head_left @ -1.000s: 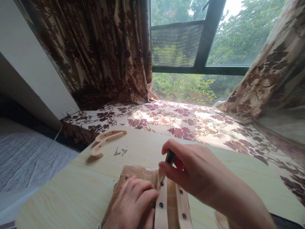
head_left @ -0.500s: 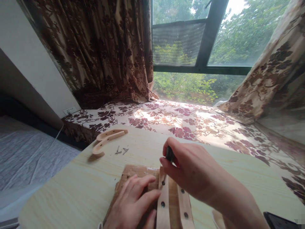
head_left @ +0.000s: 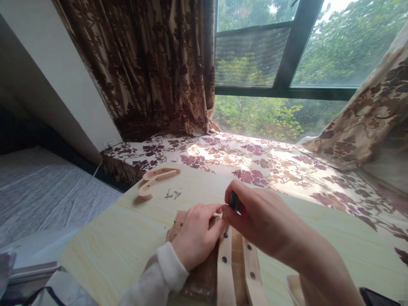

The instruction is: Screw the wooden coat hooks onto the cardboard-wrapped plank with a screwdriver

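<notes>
My right hand (head_left: pixel 258 216) is closed around the black handle of a screwdriver (head_left: pixel 234 200), held upright. Its thin shaft points down at a screw (head_left: pixel 225 234) in a pale wooden strip (head_left: pixel 225 272). My left hand (head_left: pixel 199 233) lies over the brown board (head_left: pixel 204 285), with thumb and index finger closing on the strip's far end beside the screwdriver. Their exact contact is partly hidden. A second wooden strip (head_left: pixel 253 265) with two dark screws lies to the right on the same board.
Two curved wooden hooks (head_left: pixel 161 180) with holes and several loose screws (head_left: pixel 173 194) lie at the far left of the pale table (head_left: pixel 108 242). A black phone-like object (head_left: pixel 378 296) and a pale curved piece (head_left: pixel 293 287) are at the near right. Beyond is a flowered window seat (head_left: pixel 261 159).
My left hand has moved from flat on the board up to the strip's far end, its fingers closing there. My right hand stays at the screwdriver. The view has shifted left.
</notes>
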`<state>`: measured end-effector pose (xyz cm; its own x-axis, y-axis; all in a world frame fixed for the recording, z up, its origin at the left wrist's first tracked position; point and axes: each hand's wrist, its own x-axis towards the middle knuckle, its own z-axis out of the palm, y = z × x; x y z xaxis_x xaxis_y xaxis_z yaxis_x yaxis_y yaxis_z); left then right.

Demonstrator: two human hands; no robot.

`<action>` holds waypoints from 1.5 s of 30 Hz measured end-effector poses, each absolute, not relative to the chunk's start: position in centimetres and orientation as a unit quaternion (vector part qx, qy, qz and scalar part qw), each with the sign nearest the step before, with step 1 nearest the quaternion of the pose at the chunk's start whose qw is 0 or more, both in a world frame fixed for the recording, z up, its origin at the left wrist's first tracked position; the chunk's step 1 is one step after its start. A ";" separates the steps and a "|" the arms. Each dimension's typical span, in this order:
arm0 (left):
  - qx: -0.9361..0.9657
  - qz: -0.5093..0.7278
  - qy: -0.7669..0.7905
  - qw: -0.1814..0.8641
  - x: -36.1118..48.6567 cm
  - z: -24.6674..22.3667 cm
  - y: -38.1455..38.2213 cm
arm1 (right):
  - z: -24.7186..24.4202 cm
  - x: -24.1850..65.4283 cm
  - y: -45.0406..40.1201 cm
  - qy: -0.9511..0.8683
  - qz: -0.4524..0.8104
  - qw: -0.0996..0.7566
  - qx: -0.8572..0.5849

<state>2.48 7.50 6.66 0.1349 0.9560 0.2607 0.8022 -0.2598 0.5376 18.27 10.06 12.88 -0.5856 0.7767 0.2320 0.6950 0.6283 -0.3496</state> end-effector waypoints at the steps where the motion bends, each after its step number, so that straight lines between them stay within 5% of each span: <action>1: 0.740 0.278 0.596 0.138 2.7 6.6 7.5 | 12.9 18.2 10.0 -0.885 0.108 0.184 -0.414; 45: 0.726 0.287 0.602 0.169 2.6 5.9 7.4 | 12.9 18.1 9.2 -0.884 0.090 0.216 -0.405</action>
<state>2.59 7.42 5.91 0.1104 0.9711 0.2117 0.7769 -0.2171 0.5910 18.11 9.24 12.90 -0.5796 0.7542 0.3086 0.6769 0.6565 -0.3330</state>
